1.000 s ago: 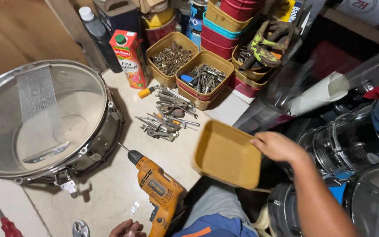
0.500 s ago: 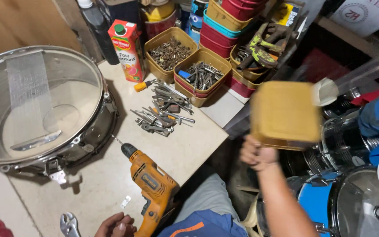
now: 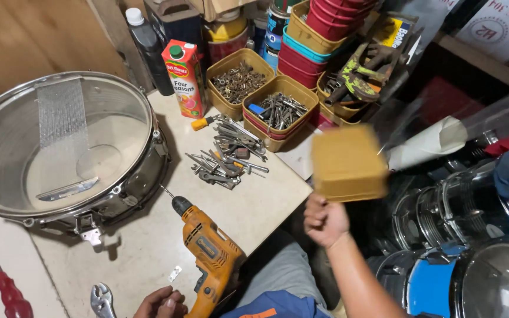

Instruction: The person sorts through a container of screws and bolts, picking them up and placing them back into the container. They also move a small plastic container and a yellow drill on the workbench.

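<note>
- Head view, looking down on a cream desk (image 3: 254, 212) crowded with tools.
- Right hand (image 3: 325, 221) up beside the desk's edge, fingers curled shut around the lower rim of a tan plastic tub (image 3: 347, 162); tub lifted clear of the desk, blurred, tilted with its underside toward the camera.
- Left hand (image 3: 161, 303) low at the bottom edge, only partly in frame, resting against the handle of an orange power drill (image 3: 210, 253); grip state impossible to tell from here.
- Drill lying flat on the desk, chuck and bit aimed up-left toward a snare drum (image 3: 66, 147).
- Snare drum lying on the desk at left, snare wires across the clear head, chrome hoop and lugs showing.
- Loose pile of wrenches and bits (image 3: 228, 154) between the drum and the stacked tubs, near the drill's tip but apart from it.
- Two more tan tubs behind the pile: one of small metal parts (image 3: 237, 82), one of bits and keys (image 3: 281, 109).
- Juice carton (image 3: 185, 76) upright just beside the parts tub.
- Red-handled screwdriver (image 3: 7, 288) at far left, a spanner (image 3: 102, 300) just beside the left hand.
- Chrome and blue drum shells (image 3: 460, 277) on the right, below desk level.
</note>
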